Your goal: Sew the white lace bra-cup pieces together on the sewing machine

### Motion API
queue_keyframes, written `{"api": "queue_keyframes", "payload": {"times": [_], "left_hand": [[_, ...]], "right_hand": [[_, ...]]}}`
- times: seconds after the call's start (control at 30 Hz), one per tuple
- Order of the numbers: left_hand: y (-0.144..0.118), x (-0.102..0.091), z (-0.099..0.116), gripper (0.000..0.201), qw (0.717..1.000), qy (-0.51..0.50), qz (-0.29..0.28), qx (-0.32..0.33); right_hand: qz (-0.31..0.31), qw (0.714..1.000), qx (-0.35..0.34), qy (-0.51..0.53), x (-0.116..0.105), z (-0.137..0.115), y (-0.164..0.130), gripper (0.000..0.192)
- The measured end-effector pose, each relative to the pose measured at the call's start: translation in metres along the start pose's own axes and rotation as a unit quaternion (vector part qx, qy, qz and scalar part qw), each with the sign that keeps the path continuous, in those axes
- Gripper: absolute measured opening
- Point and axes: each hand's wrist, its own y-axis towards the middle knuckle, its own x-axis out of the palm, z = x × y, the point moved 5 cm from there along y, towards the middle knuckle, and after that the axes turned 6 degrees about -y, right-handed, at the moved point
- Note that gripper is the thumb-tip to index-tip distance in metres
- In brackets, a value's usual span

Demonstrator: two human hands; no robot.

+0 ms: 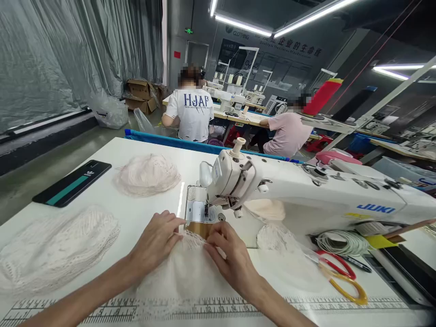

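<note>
A sheer white lace fabric piece (pixel 184 277) lies in front of the sewing machine (pixel 238 177), its gathered top edge stretched between my hands. My left hand (pixel 160 238) pinches that edge on the left, thumb and forefinger together. On the right, my right hand (pixel 229 254) grips the same edge with curled fingers. Both hands are just short of the metal needle plate (pixel 196 211), and the fabric's edge is apart from the presser foot (pixel 206 210). The lower part of the fabric spreads over the printed ruler (pixel 211 309) along the table's front.
Lace piles (pixel 148 175) lie on the left, near a dark phone-shaped board (pixel 73 183). More lace (pixel 277 238) sits under the machine arm. Scissors (pixel 347 286) with red and yellow handles, a pen (pixel 356 263) and a coiled cord (pixel 342 242) lie right. Two people sit beyond the table.
</note>
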Motion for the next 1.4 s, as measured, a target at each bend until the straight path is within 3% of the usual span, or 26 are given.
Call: {"api": "queue_keyframes", "payload": {"times": [0.17, 0.3, 0.37, 0.5, 0.6, 0.67, 0.8, 0.93, 1.07, 1.13, 1.2, 1.3, 1.4], "left_hand": [[-0.016, -0.012, 0.011, 0.025, 0.986, -0.157, -0.018, -0.048], [-0.024, -0.005, 0.02, 0.028, 0.971, -0.205, -0.087, -0.086], [-0.021, 0.001, 0.016, 0.029, 0.985, -0.112, -0.115, -0.068], [-0.011, -0.001, -0.003, 0.025, 0.985, 0.118, -0.107, -0.058], [-0.01, -0.011, -0.008, 0.027, 0.977, 0.173, -0.089, -0.091], [-0.01, -0.013, -0.001, 0.028, 0.976, 0.185, -0.087, -0.076], [-0.007, -0.004, 0.009, 0.022, 0.991, 0.111, -0.068, -0.035], [-0.006, -0.005, 0.006, 0.025, 0.995, -0.027, -0.048, -0.087], [-0.013, -0.017, 0.015, 0.026, 0.97, -0.19, -0.064, -0.141], [-0.017, -0.016, 0.017, 0.025, 0.954, -0.231, -0.086, -0.168], [-0.017, -0.009, 0.015, 0.024, 0.958, -0.208, -0.096, -0.173], [-0.012, 0.006, 0.007, 0.023, 0.981, -0.102, -0.064, -0.151], [-0.009, 0.017, 0.0, 0.019, 0.989, -0.045, -0.037, -0.136]], "right_hand": [[-0.031, 0.988, 0.023, 0.152, -0.011, -0.008, -0.002, 0.014], [-0.158, 0.932, 0.112, 0.307, 0.005, -0.01, -0.003, 0.016], [-0.211, 0.907, 0.147, 0.334, 0.017, -0.006, -0.004, 0.016], [-0.231, 0.907, 0.182, 0.3, 0.029, 0.007, -0.005, 0.018], [-0.236, 0.905, 0.188, 0.3, 0.03, 0.011, -0.008, 0.014], [-0.236, 0.907, 0.185, 0.298, 0.03, 0.01, -0.008, 0.012], [-0.217, 0.912, 0.178, 0.298, 0.029, 0.009, -0.005, 0.005], [-0.185, 0.906, 0.199, 0.326, 0.023, 0.009, -0.002, 0.016], [-0.168, 0.906, 0.211, 0.327, 0.002, 0.003, 0.002, 0.028], [-0.17, 0.915, 0.192, 0.312, -0.007, 0.0, 0.004, 0.027], [-0.177, 0.939, 0.161, 0.247, -0.01, 0.002, 0.005, 0.02], [-0.18, 0.977, 0.11, 0.043, -0.003, 0.011, 0.003, 0.007], [-0.167, 0.975, 0.048, -0.136, 0.007, 0.013, 0.0, 0.017]]}}
